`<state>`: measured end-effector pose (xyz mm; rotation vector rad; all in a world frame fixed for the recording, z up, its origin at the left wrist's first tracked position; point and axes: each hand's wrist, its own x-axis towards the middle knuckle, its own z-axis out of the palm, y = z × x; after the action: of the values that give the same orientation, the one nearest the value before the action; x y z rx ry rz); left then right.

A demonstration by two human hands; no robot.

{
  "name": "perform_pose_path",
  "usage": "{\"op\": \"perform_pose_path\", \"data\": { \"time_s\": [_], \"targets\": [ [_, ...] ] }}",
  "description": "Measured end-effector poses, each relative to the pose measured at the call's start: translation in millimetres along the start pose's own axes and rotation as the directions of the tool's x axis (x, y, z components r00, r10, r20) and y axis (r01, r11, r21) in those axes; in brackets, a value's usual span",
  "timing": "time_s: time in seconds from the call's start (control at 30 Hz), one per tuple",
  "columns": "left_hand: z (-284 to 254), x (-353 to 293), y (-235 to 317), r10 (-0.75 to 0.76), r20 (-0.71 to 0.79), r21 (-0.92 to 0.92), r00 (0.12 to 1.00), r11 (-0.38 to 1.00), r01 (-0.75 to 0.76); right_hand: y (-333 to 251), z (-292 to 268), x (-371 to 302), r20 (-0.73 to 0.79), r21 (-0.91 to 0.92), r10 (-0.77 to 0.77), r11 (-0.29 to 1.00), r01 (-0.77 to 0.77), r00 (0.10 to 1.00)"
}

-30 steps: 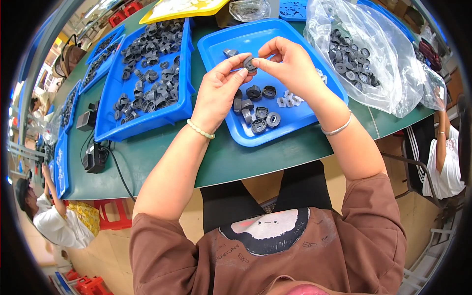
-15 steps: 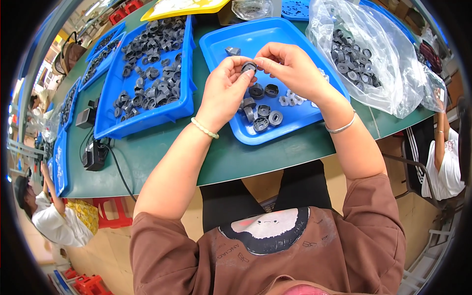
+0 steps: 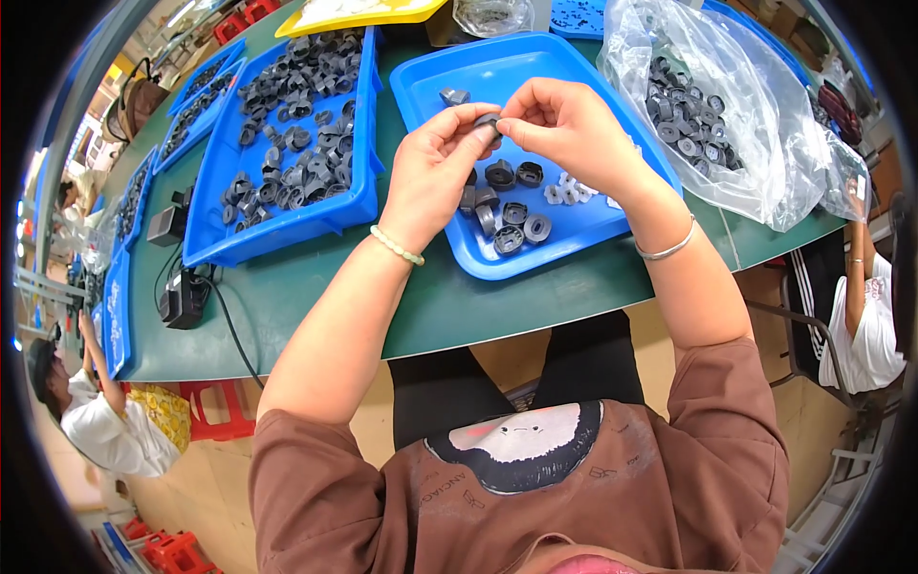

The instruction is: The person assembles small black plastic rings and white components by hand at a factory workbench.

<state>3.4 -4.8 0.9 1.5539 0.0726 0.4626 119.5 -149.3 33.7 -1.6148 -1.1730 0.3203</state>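
Observation:
Above the shallow blue tray [image 3: 459, 253], my left hand [image 3: 435, 163] is closed on a small dark grey round plastic cap [image 3: 489, 122], held between thumb and fingers. My right hand [image 3: 564, 129] pinches at the cap's right side; its fingertips touch the rim, and whether a smaller piece sits between them is hidden. Several similar grey caps [image 3: 513, 212] lie in the tray below my hands, some with the hollow side up. One more cap [image 3: 454, 97] rests farther back in the tray. Small white plastic pieces [image 3: 571, 189] lie beneath my right wrist.
A deeper blue bin [image 3: 277, 251] of grey parts stands left. At the right lies a clear plastic bag [image 3: 765, 182] with more caps. A black adapter [image 3: 184, 299] with cables sits on the green table [image 3: 316, 335]. Other people work at both sides; a yellow tray [image 3: 359, 17] is at the back.
The cap in my left hand has tilted, showing more of its edge than its hollow face. Both hands stay together in nearly the same place.

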Motion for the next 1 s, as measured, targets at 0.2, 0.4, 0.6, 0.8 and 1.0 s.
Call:
{"op": "perform_pose_path", "data": {
  "time_s": [0.2,0.4,0.6,0.8,1.0],
  "targets": [
    [1.2,-1.3,4.3,0.037,-0.043,0.068,0.998,0.997,-0.034,6.6,7.6,-0.1,-0.052,0.117,0.076,0.991,-0.069,0.996],
    [1.1,-0.6,1.4,-0.002,-0.017,-0.097,1.000,0.995,0.000,10.7,5.2,1.6,-0.100,0.000,0.111,0.994,-0.112,0.989],
    [-5.5,0.4,-2.2,0.032,-0.038,-0.114,0.999,0.993,-0.036,-5.8,4.0,-0.8,-0.032,-0.005,-0.045,0.999,0.045,0.998],
    [-7.5,0.2,-2.0,0.009,-0.013,-0.317,1.000,0.948,-0.012,-14.4,10.5,-3.7,-0.034,-0.308,-0.322,0.904,0.296,0.946],
    [-5.7,1.9,-2.5,0.022,0.017,-0.340,1.000,0.940,-0.015,-15.9,13.2,-7.4,-0.033,-0.469,-0.451,0.795,0.385,0.892]
  ]
}}
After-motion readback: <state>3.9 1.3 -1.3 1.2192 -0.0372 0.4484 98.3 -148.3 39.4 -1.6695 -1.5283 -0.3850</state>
